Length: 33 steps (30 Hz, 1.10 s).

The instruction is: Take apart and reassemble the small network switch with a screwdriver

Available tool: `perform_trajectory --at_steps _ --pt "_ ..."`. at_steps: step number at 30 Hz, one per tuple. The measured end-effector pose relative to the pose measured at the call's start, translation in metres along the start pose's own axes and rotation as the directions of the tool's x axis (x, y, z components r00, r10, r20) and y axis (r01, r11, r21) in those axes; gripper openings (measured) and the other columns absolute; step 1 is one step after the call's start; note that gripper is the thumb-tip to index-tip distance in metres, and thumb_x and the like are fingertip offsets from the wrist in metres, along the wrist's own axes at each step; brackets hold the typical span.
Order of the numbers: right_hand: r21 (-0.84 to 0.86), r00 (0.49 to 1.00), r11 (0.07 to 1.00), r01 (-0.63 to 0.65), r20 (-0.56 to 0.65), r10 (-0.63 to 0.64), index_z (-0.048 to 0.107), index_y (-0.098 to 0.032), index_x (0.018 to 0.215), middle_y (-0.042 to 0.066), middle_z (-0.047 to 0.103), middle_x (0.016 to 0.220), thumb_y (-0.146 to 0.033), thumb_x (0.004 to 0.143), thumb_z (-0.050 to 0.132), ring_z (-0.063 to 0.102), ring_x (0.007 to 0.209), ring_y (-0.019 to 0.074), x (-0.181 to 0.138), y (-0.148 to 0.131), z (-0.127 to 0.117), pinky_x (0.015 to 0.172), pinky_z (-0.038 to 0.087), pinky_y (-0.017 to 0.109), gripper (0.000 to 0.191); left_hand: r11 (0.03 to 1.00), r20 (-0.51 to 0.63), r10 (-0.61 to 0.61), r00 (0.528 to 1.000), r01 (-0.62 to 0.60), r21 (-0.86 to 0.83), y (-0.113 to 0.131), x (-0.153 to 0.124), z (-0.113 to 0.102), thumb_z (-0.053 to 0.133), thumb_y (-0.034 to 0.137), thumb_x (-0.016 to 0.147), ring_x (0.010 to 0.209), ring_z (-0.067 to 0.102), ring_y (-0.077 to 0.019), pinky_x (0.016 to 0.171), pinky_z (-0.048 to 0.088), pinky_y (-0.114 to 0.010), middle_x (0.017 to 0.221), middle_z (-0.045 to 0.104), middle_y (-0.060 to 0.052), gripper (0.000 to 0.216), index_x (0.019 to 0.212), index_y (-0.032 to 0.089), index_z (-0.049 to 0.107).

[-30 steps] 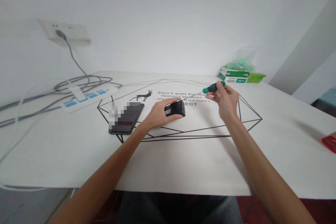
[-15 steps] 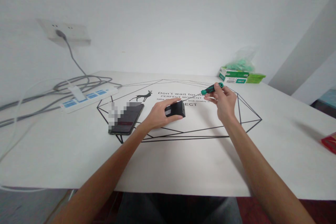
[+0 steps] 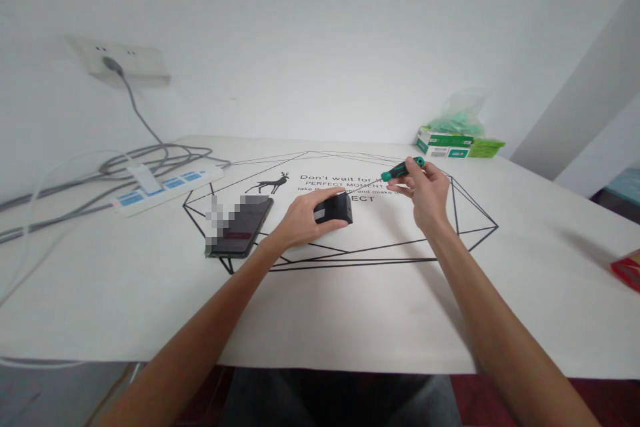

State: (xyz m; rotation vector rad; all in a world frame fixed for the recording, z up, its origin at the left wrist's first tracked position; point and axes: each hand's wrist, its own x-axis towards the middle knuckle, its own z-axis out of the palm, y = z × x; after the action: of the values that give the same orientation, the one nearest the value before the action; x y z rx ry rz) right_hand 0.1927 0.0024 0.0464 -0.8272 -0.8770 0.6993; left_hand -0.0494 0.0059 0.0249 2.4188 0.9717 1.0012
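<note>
Between the thumb and fingers of my left hand (image 3: 301,219) is a small black box-shaped object (image 3: 334,209), held on its side at the table; its exact kind is not clear. My right hand (image 3: 430,193) grips a screwdriver (image 3: 401,171) by its green and black handle. The thin shaft slopes down to the left, and its tip is at the black object's upper right edge; I cannot tell whether it touches. Left of my left hand lies a dark phone (image 3: 245,227), its screen partly blurred out.
A white power strip (image 3: 165,191) with a plugged-in charger and coiled grey cables (image 3: 150,159) lies at the left. Green and white boxes (image 3: 445,140) under a plastic bag (image 3: 460,113) stand at the back right. A red object (image 3: 627,270) sits at the right edge of the white table (image 3: 350,320).
Hardly anything differs. The whole view has shifted very slightly, while both hands keep the same hold on the black object and the screwdriver.
</note>
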Motion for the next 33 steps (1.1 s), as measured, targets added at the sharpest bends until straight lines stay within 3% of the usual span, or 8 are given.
perform_trajectory --at_steps 7,12,15,19,24,28,33 --pt "-0.041 1.0 0.999 0.003 0.026 -0.002 0.055 -0.019 0.078 -0.004 0.065 0.056 -0.035 0.068 0.082 0.065 0.044 0.0151 0.002 -0.002 -0.005 0.045 0.059 0.029 0.032 0.999 0.004 0.006 1.0 -0.006 0.033 -0.001 -0.001 0.002 0.069 0.044 0.082 0.127 0.056 -0.0279 0.111 0.041 -0.046 0.138 0.06 -0.011 0.058 0.134 0.02 0.058" --pt "-0.205 0.998 0.977 0.051 0.052 -0.041 0.056 -0.021 0.083 -0.009 0.053 0.047 -0.048 0.075 0.075 0.051 0.031 0.0106 0.003 0.001 -0.007 0.032 0.048 0.023 0.034 0.999 0.004 0.011 1.0 -0.012 0.035 -0.001 -0.001 0.002 0.068 0.045 0.082 0.127 0.056 -0.0285 0.111 0.041 -0.047 0.137 0.061 -0.012 0.059 0.134 0.02 0.058" --pt "-0.256 0.996 0.967 -0.013 0.085 0.036 0.053 -0.022 0.088 -0.008 0.057 0.054 -0.052 0.079 0.068 0.054 0.033 0.011 0.004 0.0 -0.01 0.032 0.047 0.022 0.035 0.999 0.002 0.019 1.0 -0.019 0.029 -0.002 -0.001 0.003 0.068 0.046 0.082 0.126 0.057 -0.029 0.11 0.042 -0.048 0.137 0.061 -0.012 0.059 0.134 0.02 0.058" --pt "-0.229 0.978 0.968 -0.099 0.158 0.137 0.049 -0.024 0.098 -0.007 0.061 0.063 -0.035 0.077 0.061 0.06 0.042 0.0142 0.007 -0.002 -0.014 0.037 0.052 0.026 0.027 0.999 0.003 0.025 1.0 -0.025 0.021 -0.003 -0.001 0.004 0.069 0.046 0.081 0.127 0.056 -0.0296 0.11 0.042 -0.049 0.137 0.061 -0.012 0.06 0.134 0.02 0.058" --pt "-0.219 0.976 0.975 -0.024 0.208 0.07 0.045 -0.026 0.103 -0.009 0.058 0.062 -0.027 0.073 0.059 0.06 0.044 0.0141 0.006 -0.002 -0.012 0.042 0.056 0.03 0.034 0.999 0.004 0.028 1.0 -0.028 0.026 -0.004 -0.001 0.004 0.07 0.047 0.08 0.127 0.056 -0.0299 0.111 0.041 -0.049 0.138 0.061 -0.011 0.061 0.134 0.021 0.058" --pt "-0.232 0.981 0.972 0.037 0.192 0.009 0.047 -0.025 0.102 -0.008 0.058 0.061 -0.035 0.074 0.068 0.06 0.044 0.0143 0.004 -0.001 -0.01 0.042 0.056 0.03 0.037 0.999 0.004 0.028 1.0 -0.028 0.024 -0.004 -0.001 0.003 0.069 0.046 0.081 0.126 0.057 -0.0298 0.111 0.041 -0.049 0.137 0.061 -0.011 0.061 0.134 0.02 0.058" --pt "-0.375 0.981 0.916 0.145 0.174 -0.084 0.053 -0.021 0.095 -0.004 0.06 0.057 -0.047 0.077 0.07 0.06 0.044 0.0158 0.004 -0.001 -0.013 0.038 0.053 0.028 0.036 0.999 -0.005 0.028 1.0 -0.028 0.025 -0.004 -0.001 0.003 0.069 0.047 0.081 0.126 0.057 -0.03 0.11 0.042 -0.05 0.137 0.061 -0.012 0.061 0.134 0.019 0.058"
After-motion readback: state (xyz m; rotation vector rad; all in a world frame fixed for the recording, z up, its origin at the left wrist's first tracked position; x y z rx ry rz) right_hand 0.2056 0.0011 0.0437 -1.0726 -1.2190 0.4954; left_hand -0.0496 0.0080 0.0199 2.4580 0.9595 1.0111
